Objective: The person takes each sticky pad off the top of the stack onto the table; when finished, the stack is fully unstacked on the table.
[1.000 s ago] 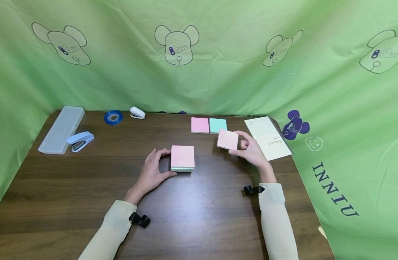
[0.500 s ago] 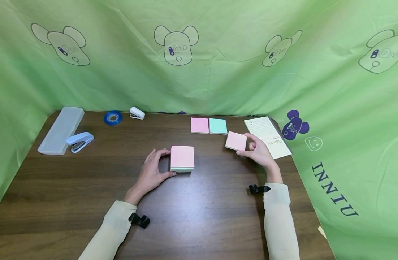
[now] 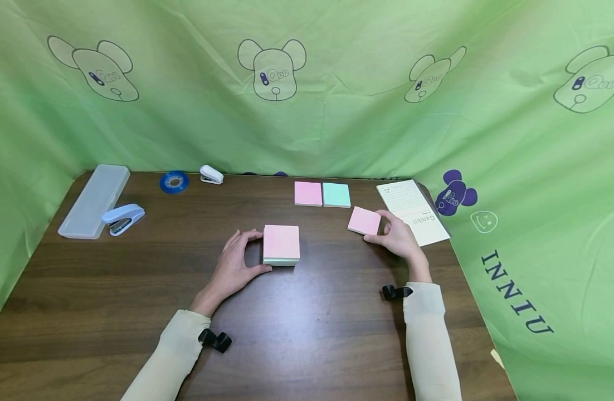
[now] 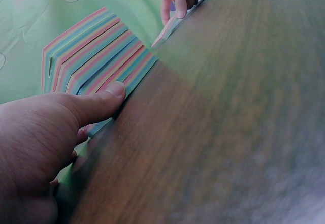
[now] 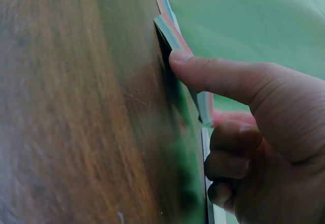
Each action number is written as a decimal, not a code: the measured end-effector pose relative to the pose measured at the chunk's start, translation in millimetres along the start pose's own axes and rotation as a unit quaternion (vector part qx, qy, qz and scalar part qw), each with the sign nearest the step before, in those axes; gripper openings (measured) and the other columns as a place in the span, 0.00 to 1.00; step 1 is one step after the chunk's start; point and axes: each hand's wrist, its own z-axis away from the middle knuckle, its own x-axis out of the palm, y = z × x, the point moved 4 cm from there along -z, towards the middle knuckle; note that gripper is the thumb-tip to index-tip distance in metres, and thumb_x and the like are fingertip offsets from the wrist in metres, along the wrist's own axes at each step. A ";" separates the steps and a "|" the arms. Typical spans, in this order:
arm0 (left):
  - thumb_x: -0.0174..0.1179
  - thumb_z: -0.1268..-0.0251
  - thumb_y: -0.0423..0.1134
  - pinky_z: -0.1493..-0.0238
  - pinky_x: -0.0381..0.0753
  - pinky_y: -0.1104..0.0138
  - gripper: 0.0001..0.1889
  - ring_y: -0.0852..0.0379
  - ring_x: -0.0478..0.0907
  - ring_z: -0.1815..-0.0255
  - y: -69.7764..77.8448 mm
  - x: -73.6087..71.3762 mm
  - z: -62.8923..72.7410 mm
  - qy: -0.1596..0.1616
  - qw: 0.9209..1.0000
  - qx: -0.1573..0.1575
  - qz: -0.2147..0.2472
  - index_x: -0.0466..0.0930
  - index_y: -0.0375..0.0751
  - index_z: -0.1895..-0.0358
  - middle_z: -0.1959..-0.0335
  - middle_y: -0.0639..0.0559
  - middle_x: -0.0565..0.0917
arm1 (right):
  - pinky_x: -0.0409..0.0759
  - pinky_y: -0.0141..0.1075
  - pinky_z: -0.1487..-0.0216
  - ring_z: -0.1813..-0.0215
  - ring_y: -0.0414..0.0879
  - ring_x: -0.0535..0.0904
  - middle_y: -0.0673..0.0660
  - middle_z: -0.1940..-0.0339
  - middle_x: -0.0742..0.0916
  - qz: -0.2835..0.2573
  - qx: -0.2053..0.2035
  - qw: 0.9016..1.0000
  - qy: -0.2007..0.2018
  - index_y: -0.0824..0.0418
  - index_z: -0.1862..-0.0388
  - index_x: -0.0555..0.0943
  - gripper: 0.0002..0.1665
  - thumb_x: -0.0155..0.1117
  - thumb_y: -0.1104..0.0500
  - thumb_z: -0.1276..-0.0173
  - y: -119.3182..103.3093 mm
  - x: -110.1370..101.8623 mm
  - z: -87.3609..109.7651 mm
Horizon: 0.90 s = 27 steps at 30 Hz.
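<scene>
The left hand point(image 3: 233, 267) sits around the near left side of the thick stack point(image 3: 281, 241), which lies flat on the table point(image 3: 307, 345) in front of the person. Its thumb presses the side nearest the person and its fingers touch the left side, so it holds the stack in a wide curve. I think it holds it like this so the layers do not slip

The right hand point(image 3: 397, 236) pinches the small pad point(image 3: 364, 220) by its right end, thumb on the near side and pointing finger on the far side. The other fingers are tucked in. This narrow grip likely leaves most of the pad free and easy to see. The pad is between the stack and the open notebook point(image 3: 414, 214), nearer the notebook. In the right wrist view, it tips up off the table, with a dark gap under it

The pad's pink face looks up. It is turned a bit, so its free end points left. Its top looks about square, so I cannot pick out a long way across it. The stack stands straighter, with one flat side toward the person and thin colored stripes running along its sides. Behind them, a pink pad point(image 3: 308, 194) and a blue-green pad point(image 3: 336, 195) lie side by side
</scene>
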 end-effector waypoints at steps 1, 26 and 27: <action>0.89 0.47 0.36 0.08 0.51 0.44 0.44 0.37 0.74 0.21 -0.1 0.0 0.1 0.000 1.000 0.000 -0.001 0.75 0.34 0.27 0.30 0.37 0.83 | 0.63 0.38 0.77 0.76 0.45 0.67 0.52 0.77 0.74 0.009 0.001 1.000 -0.002 0.71 0.24 0.73 0.54 0.89 0.47 0.40 0.6 0.0 -0.3; 0.89 0.46 0.37 0.08 0.49 0.46 0.45 0.39 0.72 0.19 0.1 -0.5 -0.5 -0.012 1.000 -0.018 0.005 0.74 0.35 0.26 0.28 0.38 0.83 | 0.68 0.44 0.69 0.69 0.56 0.75 0.58 0.72 0.80 0.102 0.014 0.992 0.069 0.63 0.37 0.84 0.27 0.82 0.57 0.32 -33.2 6.3 2.5; 0.89 0.46 0.37 0.08 0.49 0.46 0.45 0.39 0.72 0.19 0.3 -0.6 -0.5 -0.011 1.000 -0.018 0.004 0.74 0.35 0.26 0.28 0.38 0.83 | 0.68 0.45 0.69 0.68 0.56 0.75 0.58 0.72 0.80 0.103 0.015 0.992 0.072 0.62 0.36 0.84 0.27 0.81 0.58 0.32 -33.5 6.4 2.1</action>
